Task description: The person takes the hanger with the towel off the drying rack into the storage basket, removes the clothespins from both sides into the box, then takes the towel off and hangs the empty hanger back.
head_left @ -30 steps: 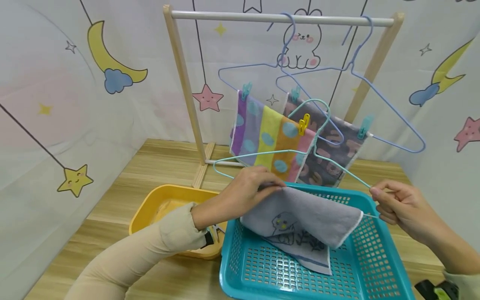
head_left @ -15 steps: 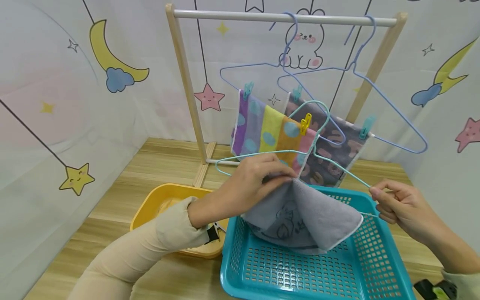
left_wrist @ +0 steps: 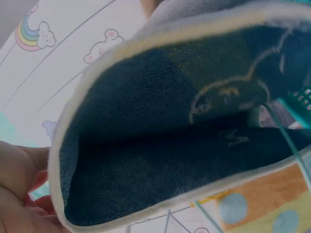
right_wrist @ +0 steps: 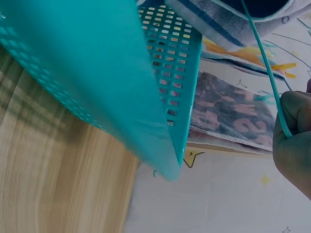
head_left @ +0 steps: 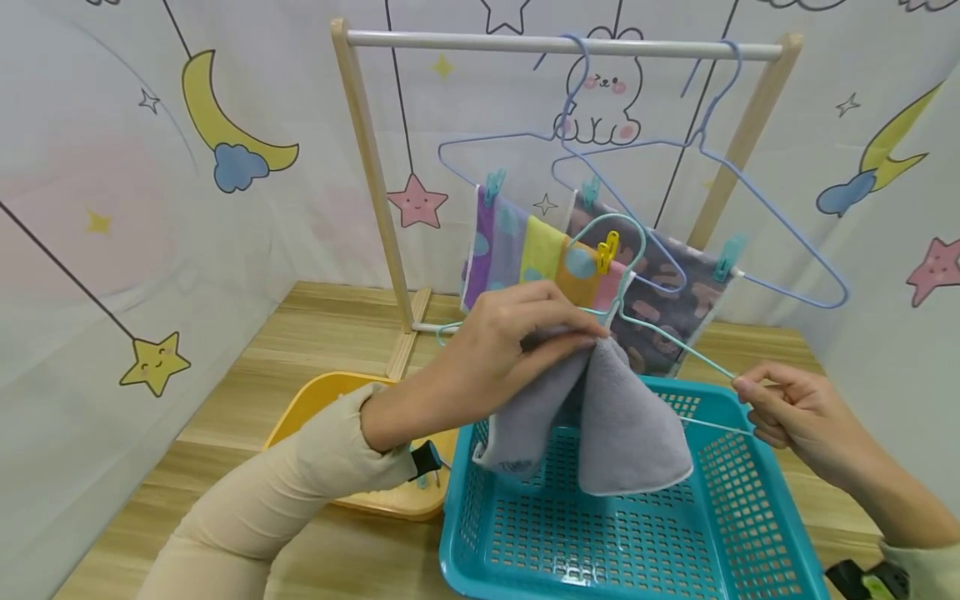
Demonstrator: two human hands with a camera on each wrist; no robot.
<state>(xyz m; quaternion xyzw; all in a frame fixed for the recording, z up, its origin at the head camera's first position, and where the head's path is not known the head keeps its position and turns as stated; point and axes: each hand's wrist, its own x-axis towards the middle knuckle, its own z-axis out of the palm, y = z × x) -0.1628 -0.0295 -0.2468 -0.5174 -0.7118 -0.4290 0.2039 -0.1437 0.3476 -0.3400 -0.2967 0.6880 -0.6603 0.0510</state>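
In the head view my left hand [head_left: 510, 354] pinches the edge of a small grey towel [head_left: 633, 433], which hangs in folds above the teal basket [head_left: 701, 393]. My right hand [head_left: 806, 421] grips one end of a mint-green hanger [head_left: 675, 340], whose hook points up. The towel and left hand hide part of the hanger. In the left wrist view the towel [left_wrist: 131, 97] gapes, showing a dark blue inner side, with left fingers at its edge. The right wrist view shows the hanger [right_wrist: 266, 63] running into the right hand [right_wrist: 295, 136].
A wooden rack with a white bar [head_left: 465, 39] stands behind. From blue hangers hang a striped towel [head_left: 487, 242] and a dark patterned towel [head_left: 675, 275], held by teal clothespins [head_left: 727, 257]. A yellow clothespin [head_left: 606, 252] is on the striped one. A yellow tray [head_left: 300, 417] lies left.
My left hand has risen and moved right, drawing the towel's edge up toward the hanger's neck. The towel now hangs in two folds. My right hand has barely moved.
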